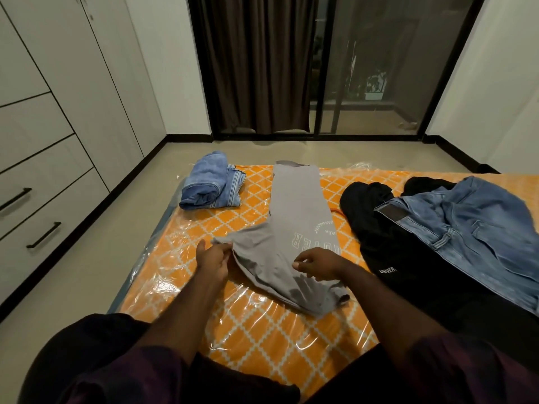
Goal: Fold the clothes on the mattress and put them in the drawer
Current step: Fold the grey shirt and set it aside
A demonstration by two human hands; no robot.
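Head view: grey t-shirt (pixel 291 217) lies mid-mattress (pixel 262 330), half-folded lengthwise. Left hand (pixel 211 256) pinches the sleeve edge; right hand (pixel 316 263), fingers loosely curled, rests on the cloth. Advice: pin the crease, pull sleeve across flat, smooth wrinkles.

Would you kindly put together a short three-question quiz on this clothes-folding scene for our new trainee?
1. True or false: the folded jeans lie on the mattress, to the left of the grey T-shirt.
2. Which hand pinches the T-shirt's sleeve: (a) the left hand, (b) the right hand?
3. Fill in: the unfolded jeans lie partly over a ____ garment.

Key
1. True.
2. (a); the right hand rests on the shirt with fingers curled at the cloth.
3. Black.
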